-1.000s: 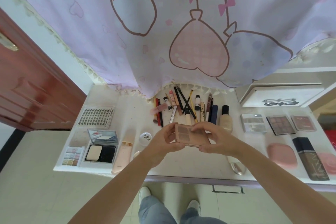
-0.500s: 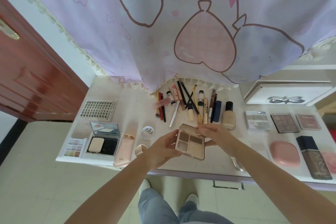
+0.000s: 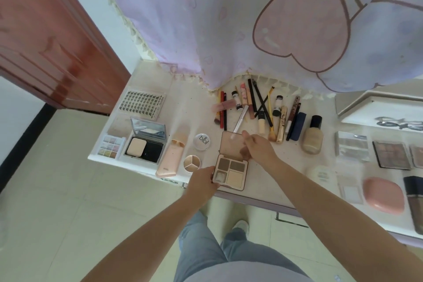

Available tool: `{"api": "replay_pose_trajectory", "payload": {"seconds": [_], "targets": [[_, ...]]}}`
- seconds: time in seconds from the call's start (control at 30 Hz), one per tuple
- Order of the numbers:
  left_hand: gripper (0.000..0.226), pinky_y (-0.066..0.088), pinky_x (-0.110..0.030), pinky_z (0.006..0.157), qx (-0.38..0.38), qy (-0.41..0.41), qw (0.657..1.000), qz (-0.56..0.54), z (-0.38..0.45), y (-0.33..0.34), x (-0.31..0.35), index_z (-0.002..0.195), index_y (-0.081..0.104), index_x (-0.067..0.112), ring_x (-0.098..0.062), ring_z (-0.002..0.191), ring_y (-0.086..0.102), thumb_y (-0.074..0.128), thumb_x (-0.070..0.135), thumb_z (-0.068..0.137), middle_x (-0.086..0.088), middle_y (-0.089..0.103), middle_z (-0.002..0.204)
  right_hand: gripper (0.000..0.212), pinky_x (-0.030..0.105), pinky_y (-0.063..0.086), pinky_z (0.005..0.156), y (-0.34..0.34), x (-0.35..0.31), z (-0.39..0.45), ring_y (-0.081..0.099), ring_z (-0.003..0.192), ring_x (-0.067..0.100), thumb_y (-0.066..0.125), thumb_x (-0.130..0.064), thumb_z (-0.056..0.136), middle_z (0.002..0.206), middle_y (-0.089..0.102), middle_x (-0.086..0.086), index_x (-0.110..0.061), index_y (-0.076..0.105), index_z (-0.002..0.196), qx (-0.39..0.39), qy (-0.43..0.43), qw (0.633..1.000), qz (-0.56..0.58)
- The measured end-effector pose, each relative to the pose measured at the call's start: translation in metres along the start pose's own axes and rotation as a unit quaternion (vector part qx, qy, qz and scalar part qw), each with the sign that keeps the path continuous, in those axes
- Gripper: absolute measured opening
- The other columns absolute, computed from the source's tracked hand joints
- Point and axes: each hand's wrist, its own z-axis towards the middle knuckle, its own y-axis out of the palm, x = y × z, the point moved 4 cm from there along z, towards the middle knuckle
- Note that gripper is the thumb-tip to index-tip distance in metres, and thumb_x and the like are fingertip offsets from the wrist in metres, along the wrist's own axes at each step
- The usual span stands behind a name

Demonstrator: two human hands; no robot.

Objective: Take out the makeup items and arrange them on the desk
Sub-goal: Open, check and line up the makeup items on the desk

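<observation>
Since a second ago the palette (image 3: 231,170) has come down open onto the desk (image 3: 270,181), near edge. The left hand (image 3: 202,183) pinches its base; the right hand (image 3: 257,148) holds the lid. It looks light, stiff, hinged, with fragile powder, so grip the sides. A round pot (image 3: 191,163) sits just left, pencils (image 3: 256,108) beyond.

Both forearms were bare, with no sleeves, watch or rings showing on the left hand (image 3: 202,184) or the right hand (image 3: 257,148). Below the desk (image 3: 272,188) edge, the person wore light blue jeans (image 3: 212,256) and white shoes (image 3: 240,226). A pale grey top (image 3: 240,273) filled the bottom of the view.
</observation>
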Motion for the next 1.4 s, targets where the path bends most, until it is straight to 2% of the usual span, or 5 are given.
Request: {"api": "replay_pose_trajectory", "payload": {"seconds": [0.43, 0.63, 1.0, 1.23, 1.4], "targets": [[0.016, 0.044, -0.029, 0.071, 0.023, -0.045, 0.992, 0.118, -0.004, 0.0, -0.003, 0.084, 0.053, 0.007, -0.03, 0.091, 0.061, 0.04, -0.004, 0.087, -0.019, 0.064, 0.097, 0.055, 0.027, 0.033, 0.084, 0.003, -0.007, 0.007, 0.05, 0.088, 0.02, 0.026, -0.039, 0.098, 0.09, 0.055, 0.007, 0.005, 0.056, 0.11, -0.02, 0.01, 1.0, 0.007], [0.021, 0.049, -0.032, 0.085, 0.025, -0.044, 0.978, 0.203, -0.012, -0.004, 0.003, 0.108, 0.055, 0.005, -0.027, 0.099, 0.062, 0.044, 0.015, 0.093, -0.011, 0.059, 0.108, 0.04, 0.037, 0.045, 0.091, -0.028, 0.013, -0.019, 0.057, 0.095, 0.028, 0.035, -0.03, 0.097, 0.102, 0.061, 0.02, 0.003, 0.054, 0.108, 0.029, -0.053, 0.998, -0.024], [0.033, 0.042, -0.033, 0.092, -0.018, 0.175, 0.933, 0.315, 0.0, 0.032, 0.089, 0.125, 0.046, 0.009, -0.024, 0.116, 0.048, 0.037, 0.024, 0.097, -0.007, 0.047, 0.127, 0.063, 0.046, 0.05, 0.077, -0.08, 0.123, -0.093, 0.054, 0.097, 0.043, 0.079, -0.024, 0.065, 0.116, 0.052, 0.027, 0.0, 0.055, 0.117, 0.218, 0.047, 0.923, -0.315], [0.038, 0.043, -0.036, 0.095, -0.075, 0.213, 0.924, 0.31, -0.001, 0.053, 0.12, 0.132, 0.042, 0.009, -0.026, 0.119, 0.047, 0.039, 0.023, 0.096, -0.009, 0.044, 0.132, 0.047, 0.033, 0.045, 0.071, -0.075, 0.133, -0.1, 0.06, 0.09, 0.038, 0.068, -0.006, 0.068, 0.121, 0.048, 0.019, 0.001, 0.058, 0.113, 0.225, 0.022, 0.961, -0.158], [0.052, 0.037, -0.033, 0.102, -0.119, 0.223, 0.93, 0.265, -0.003, 0.051, 0.125, 0.142, 0.026, 0.014, -0.024, 0.127, 0.04, 0.045, 0.023, 0.094, -0.007, 0.035, 0.141, 0.018, 0.021, 0.047, 0.062, -0.094, 0.127, -0.107, 0.063, 0.067, 0.016, 0.057, -0.012, 0.082, 0.08, 0.061, 0.015, 0.002, 0.066, 0.09, 0.288, 0.002, 0.954, 0.09]]}}
